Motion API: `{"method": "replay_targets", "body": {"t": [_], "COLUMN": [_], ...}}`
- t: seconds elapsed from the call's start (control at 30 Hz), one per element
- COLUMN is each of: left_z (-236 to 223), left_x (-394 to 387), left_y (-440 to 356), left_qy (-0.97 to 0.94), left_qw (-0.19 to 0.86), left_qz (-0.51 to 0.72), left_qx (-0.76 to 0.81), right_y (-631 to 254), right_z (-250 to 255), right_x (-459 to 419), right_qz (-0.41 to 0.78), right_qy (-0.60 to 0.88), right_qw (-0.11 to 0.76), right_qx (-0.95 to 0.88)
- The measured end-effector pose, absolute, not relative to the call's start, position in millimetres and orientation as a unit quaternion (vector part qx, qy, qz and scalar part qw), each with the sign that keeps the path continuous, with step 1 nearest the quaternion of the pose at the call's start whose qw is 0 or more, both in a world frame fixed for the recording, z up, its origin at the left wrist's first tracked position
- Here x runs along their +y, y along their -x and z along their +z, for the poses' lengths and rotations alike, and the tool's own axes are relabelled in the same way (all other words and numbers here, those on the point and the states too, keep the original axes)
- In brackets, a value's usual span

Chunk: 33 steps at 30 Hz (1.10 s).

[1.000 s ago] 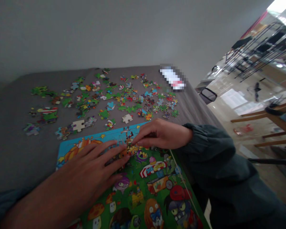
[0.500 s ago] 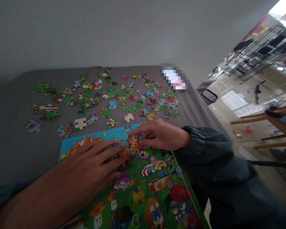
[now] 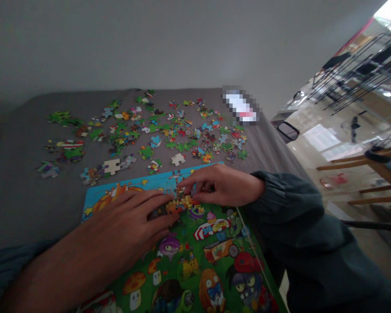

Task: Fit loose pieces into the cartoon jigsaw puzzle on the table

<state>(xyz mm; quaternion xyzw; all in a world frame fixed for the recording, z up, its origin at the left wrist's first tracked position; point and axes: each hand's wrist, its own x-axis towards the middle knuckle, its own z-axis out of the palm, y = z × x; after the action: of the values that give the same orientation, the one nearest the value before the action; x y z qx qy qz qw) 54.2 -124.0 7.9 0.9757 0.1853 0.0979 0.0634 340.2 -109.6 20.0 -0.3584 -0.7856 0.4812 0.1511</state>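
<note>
Head view, tilted. Left hand lies flat and released on the jigsaw puzzle board, fingers spread, fingertips resting on the orange and yellow cartoon area near the board's upper edge, nothing visibly gripped. Right hand comes in from the other side out of a dark teal sleeve, fingers curled downward, tips just beside the left fingertips on the same area; cannot tell if it pinches a piece, the fingers hide that spot. The board lies on a grey-covered counter, blue strip along its top, green cartoon scene below. Loose jigsaw pieces are scattered in a wide spread just past the board, mostly green and blue, with a cream-backed piece lying face down near its edge. A pixelated object sits at the counter's far corner, too blurred to tell. Off to the right, beyond the counter, a wooden chair and black-framed chairs stand on a shiny floor.
</note>
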Motion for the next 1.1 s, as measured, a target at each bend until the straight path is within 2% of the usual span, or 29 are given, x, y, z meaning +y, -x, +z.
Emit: {"method": "replay_targets", "body": {"t": [0.2, 0.5, 0.9, 1.1], "left_z": [9, 5, 4, 11], "left_x": [-123, -124, -127, -130], "left_y": [-55, -52, -56, -55], "left_qy": [-0.983, -0.982, -0.983, -0.981], "left_qw": [0.048, 0.055, 0.048, 0.064], "left_qz": [0.082, 0.075, 0.076, 0.079], "left_qx": [0.158, 0.166, 0.162, 0.165], "right_y": [-339, -336, -329, -326], "right_z": [18, 22, 18, 19], "right_x": [-111, -112, -118, -120], "right_qz": [0.484, 0.369, 0.387, 0.361], "right_qy": [0.340, 0.384, 0.355, 0.359], "right_qw": [0.123, 0.136, 0.212, 0.193], "right_qx": [-0.797, -0.835, -0.824, -0.839]}}
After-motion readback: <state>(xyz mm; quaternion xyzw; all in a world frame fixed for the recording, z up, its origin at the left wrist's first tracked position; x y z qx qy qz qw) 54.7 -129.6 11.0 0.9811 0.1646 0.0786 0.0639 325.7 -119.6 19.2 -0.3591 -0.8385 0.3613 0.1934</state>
